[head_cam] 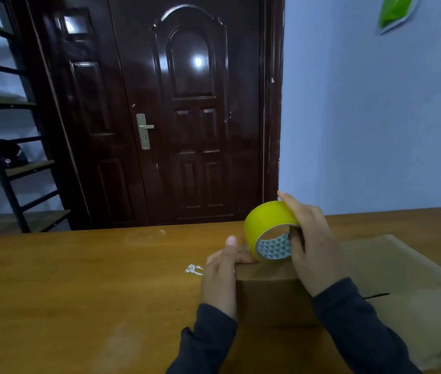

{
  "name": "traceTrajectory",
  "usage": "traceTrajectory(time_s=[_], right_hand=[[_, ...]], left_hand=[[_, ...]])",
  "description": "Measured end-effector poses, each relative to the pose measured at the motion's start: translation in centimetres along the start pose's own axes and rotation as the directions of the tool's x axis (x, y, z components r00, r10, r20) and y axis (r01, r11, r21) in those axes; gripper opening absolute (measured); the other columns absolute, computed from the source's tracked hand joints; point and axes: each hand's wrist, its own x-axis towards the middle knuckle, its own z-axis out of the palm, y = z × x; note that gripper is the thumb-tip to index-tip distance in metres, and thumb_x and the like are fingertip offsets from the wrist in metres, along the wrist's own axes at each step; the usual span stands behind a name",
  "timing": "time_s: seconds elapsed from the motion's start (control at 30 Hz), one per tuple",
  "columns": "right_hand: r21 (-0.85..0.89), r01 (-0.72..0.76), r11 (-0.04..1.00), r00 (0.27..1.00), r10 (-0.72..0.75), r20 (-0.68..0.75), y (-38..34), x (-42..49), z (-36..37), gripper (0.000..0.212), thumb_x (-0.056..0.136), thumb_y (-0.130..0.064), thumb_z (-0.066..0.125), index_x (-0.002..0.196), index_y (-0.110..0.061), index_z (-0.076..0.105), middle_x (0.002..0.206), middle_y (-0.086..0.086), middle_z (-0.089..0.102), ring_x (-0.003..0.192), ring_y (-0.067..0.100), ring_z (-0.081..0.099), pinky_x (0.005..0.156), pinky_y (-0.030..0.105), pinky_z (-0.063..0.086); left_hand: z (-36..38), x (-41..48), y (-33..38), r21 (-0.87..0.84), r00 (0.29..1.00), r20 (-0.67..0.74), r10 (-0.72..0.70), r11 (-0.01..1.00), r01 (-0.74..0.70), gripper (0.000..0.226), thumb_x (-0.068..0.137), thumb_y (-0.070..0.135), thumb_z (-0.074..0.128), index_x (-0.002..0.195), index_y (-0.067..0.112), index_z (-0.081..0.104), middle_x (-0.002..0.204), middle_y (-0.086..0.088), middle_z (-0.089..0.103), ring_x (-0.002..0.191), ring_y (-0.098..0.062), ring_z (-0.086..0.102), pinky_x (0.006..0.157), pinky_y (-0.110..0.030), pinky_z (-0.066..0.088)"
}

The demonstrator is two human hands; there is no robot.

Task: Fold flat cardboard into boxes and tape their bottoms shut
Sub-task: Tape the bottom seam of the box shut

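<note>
We count one folded box (268, 292), one yellow tape roll (269, 225) and one stack of flat cardboard (416, 306) toward the tabletop's right edge. Our right hand (313, 244) grips the roll, thumb inside its core, the core facing us, resting on the box's far edge. Our left hand (220, 273) presses the box's left side, fingers curled over its top edge. Wooden tabletop (79, 279); a dark door (173, 112) stands behind it, beside a blue wall (376, 117).

I see a matt brown cardboard box (265, 290) on a smooth, lightly glossy wooden bench (79, 279). The yellow tape roll (268, 225) looks slick, the dark door (187, 109) highly glossy.
</note>
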Motion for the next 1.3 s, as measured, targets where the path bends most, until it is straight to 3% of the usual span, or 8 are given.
traceTrajectory(time_s=[0.13, 0.3, 0.4, 0.57, 0.7, 0.87, 1.1, 1.3], right_hand=[[-0.046, 0.062, 0.997, 0.997, -0.06, 0.041, -0.3, 0.1, 0.0, 0.07, 0.088, -0.004, 0.054, 0.147, -0.035, 0.029, 0.118, -0.001, 0.051, 0.097, 0.009, 0.053, 0.062, 0.02, 0.055], [-0.041, 0.083, 0.996, 0.995, -0.081, 0.057, -0.3, 0.3, -0.1, 0.072, 0.087, 0.0, 0.055, 0.146, -0.034, 0.031, 0.125, 0.001, 0.052, 0.107, 0.011, 0.052, 0.073, 0.018, 0.052], [0.027, 0.059, 0.998, 0.997, -0.06, 0.057, -0.5, 0.2, -0.2, 0.073, 0.089, -0.002, 0.055, 0.147, -0.036, 0.025, 0.129, -0.003, 0.05, 0.108, 0.003, 0.048, 0.078, 0.016, 0.05], [0.217, -0.264, 0.94, 0.963, 0.245, 0.11, -0.8, 0.0, -0.2, 0.073, 0.087, -0.028, 0.066, 0.145, -0.035, 0.022, 0.127, -0.009, 0.052, 0.108, 0.006, 0.054, 0.089, 0.031, 0.053], [-0.014, -0.262, 0.965, 0.904, 0.25, 0.347, -0.7, -0.1, -0.1, 0.049, 0.078, -0.064, 0.055, 0.118, -0.038, 0.047, 0.104, -0.016, 0.063, 0.092, 0.005, 0.06, 0.076, 0.037, 0.058], [-0.042, -0.214, 0.976, 0.928, 0.217, 0.302, -1.1, -0.1, -0.7, 0.016, 0.097, -0.042, 0.042, 0.108, -0.031, 0.04, 0.069, -0.004, 0.059, 0.059, 0.015, 0.06, 0.057, 0.042, 0.054], [0.043, -0.236, 0.971, 0.938, 0.216, 0.27, -0.8, 0.0, -0.8, 0.015, 0.098, -0.034, 0.042, 0.112, -0.03, 0.037, 0.077, -0.002, 0.061, 0.064, 0.015, 0.06, 0.058, 0.041, 0.053], [0.131, -0.272, 0.953, 0.951, 0.245, 0.186, -1.3, 0.0, -1.0, 0.01, 0.097, -0.029, 0.044, 0.107, -0.029, 0.041, 0.075, 0.0, 0.058, 0.063, 0.014, 0.056, 0.052, 0.033, 0.045]], left_hand=[[-0.3, -0.2, 0.6, -0.071, 0.998, 0.065, -0.007, 0.997, 0.011, 0.049, 0.092, 0.051, 0.045, 0.083, 0.009, 0.069, 0.109, -0.009, 0.063, 0.097, -0.01, 0.059, 0.064, -0.013, 0.041], [-0.7, -0.6, 1.3, -0.236, 0.981, 0.182, -0.072, 0.965, 0.114, 0.026, 0.096, 0.021, 0.049, 0.096, -0.002, 0.062, 0.078, -0.005, 0.063, 0.053, 0.003, 0.062, 0.047, -0.009, 0.047], [-0.9, -0.4, 1.3, -0.222, 0.988, 0.142, -0.066, 0.97, 0.097, 0.021, 0.094, 0.021, 0.051, 0.084, 0.006, 0.06, 0.081, -0.008, 0.062, 0.067, -0.005, 0.062, 0.059, -0.018, 0.05], [-1.3, 0.1, 0.7, -0.327, 0.99, 0.059, -0.128, 0.935, 0.141, 0.024, 0.093, 0.018, 0.052, 0.073, 0.013, 0.062, 0.081, -0.002, 0.07, 0.087, -0.018, 0.062, 0.077, -0.035, 0.046], [-2.0, 0.5, 0.5, -0.371, 0.978, 0.067, -0.199, 0.905, 0.209, 0.018, 0.093, 0.015, 0.052, 0.076, 0.011, 0.059, 0.079, -0.003, 0.07, 0.091, -0.021, 0.063, 0.086, -0.042, 0.046], [-1.7, 0.6, 0.2, -0.262, 0.99, 0.027, -0.141, 0.954, 0.143, 0.041, 0.09, 0.009, 0.054, 0.052, 0.02, 0.064, 0.09, -0.006, 0.068, 0.105, -0.029, 0.06, 0.093, -0.045, 0.046], [-1.2, 0.1, 0.1, -0.287, 0.993, -0.053, -0.107, 0.954, 0.088, 0.025, 0.094, 0.007, 0.051, 0.075, 0.012, 0.067, 0.112, -0.012, 0.065, 0.103, -0.028, 0.061, 0.089, -0.043, 0.05], [-1.4, 0.8, -0.5, -0.377, 0.982, -0.096, -0.161, 0.919, 0.114, 0.033, 0.096, 0.004, 0.046, 0.064, 0.012, 0.047, 0.124, -0.004, 0.059, 0.105, -0.032, 0.062, 0.085, -0.044, 0.051]])
